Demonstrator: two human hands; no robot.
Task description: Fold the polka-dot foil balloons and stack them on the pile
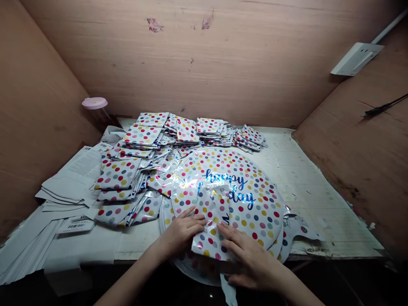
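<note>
A partly folded polka-dot foil balloon (210, 212) lies on a stack of flat round balloons (255, 182) with blue "happy ... day" lettering. My left hand (185, 229) rests on the folded balloon's left edge, fingers apart and flat. My right hand (244, 255) lies along its right edge, fingers spread, near the front of the stack. A pale balloon tail (228, 291) hangs below my right hand. Part of the lettering is covered by the folded piece.
Piles of folded dotted balloons (117, 172) stand at the left and back. Papers (70, 182) lie far left, beside a pink-lidded cup (94, 103). Wooden walls enclose the table (306, 170); a socket strip (357, 58) and black cable (382, 108) are at the right.
</note>
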